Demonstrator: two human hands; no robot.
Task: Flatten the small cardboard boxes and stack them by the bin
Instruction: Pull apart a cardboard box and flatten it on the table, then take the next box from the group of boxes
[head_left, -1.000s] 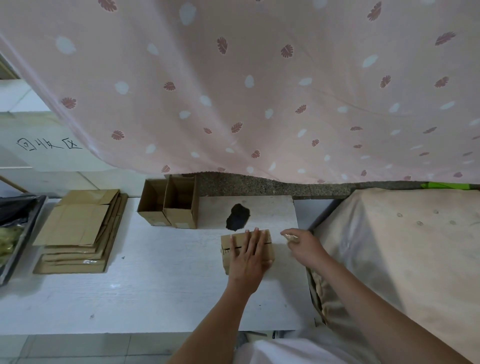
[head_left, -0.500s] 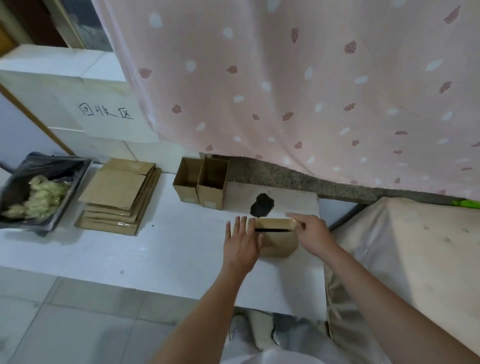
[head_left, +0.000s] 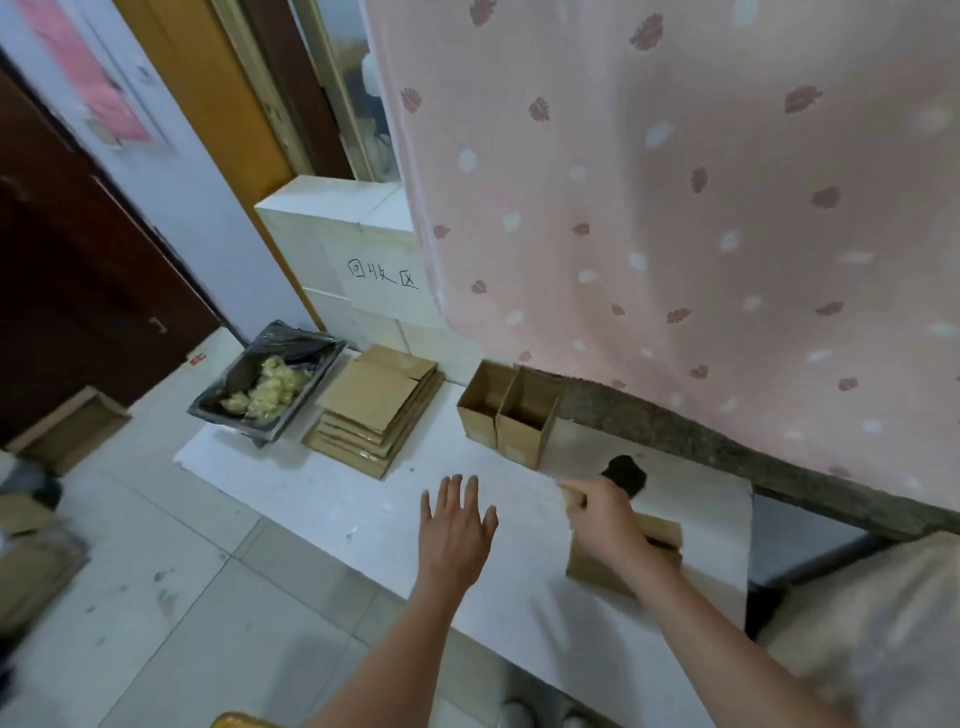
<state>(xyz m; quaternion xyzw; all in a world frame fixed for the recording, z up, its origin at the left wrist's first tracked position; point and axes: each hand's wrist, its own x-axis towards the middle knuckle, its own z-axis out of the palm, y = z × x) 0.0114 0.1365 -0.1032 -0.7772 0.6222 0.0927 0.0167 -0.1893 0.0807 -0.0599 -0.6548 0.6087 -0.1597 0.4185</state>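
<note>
- My right hand grips the flattened box near the bench's right end.
- My left hand hovers beside it, fingers spread wide, holding nothing.
- The flat stack lies at the far left edge, beside the bin.
- Two open boxes stand along the back edge.

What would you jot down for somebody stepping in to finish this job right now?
Left hand: open, fingers spread above the white table, holding nothing.
Right hand: grip on the edge of the box lying near the table's right end.
Done: a stack of flattened boxes sits beside the bin.
Left: finish this box, add it to the stack, then flatten the two open boxes standing near the curtain.
</note>
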